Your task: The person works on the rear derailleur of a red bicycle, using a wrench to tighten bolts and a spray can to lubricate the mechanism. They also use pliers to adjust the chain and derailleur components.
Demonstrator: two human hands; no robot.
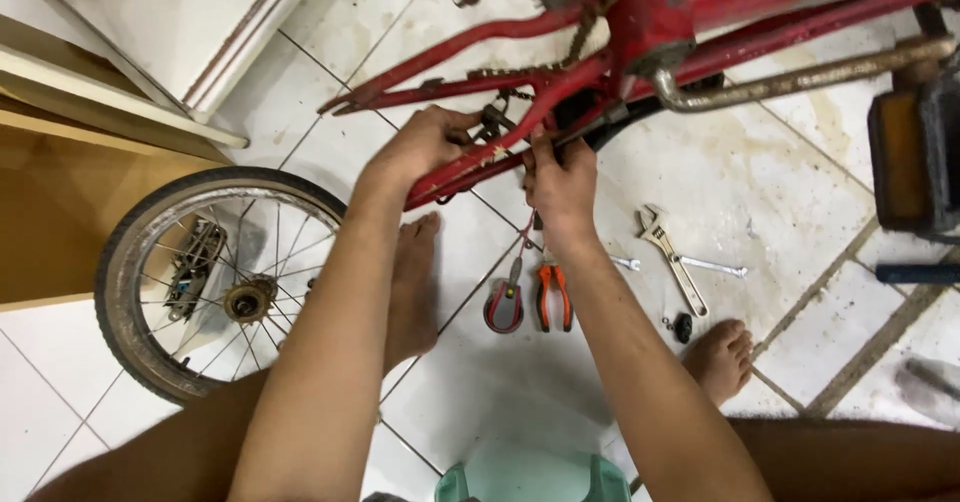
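Left hand [425,144] and right hand [562,180] both closed on rusty greasy bicycle chain [500,127] at red steel frame stay [470,162]; chain limp, slippery, likely heavy; grip by side plates.

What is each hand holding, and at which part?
Both the left hand and right hand grip the red bicycle frame at its lower rear stay.

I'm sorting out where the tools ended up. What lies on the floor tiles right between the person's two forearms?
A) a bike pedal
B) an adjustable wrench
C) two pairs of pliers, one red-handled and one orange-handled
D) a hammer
C: the red pliers and orange pliers lie side by side on the floor between the forearms, while the wrench lies beyond the right arm.
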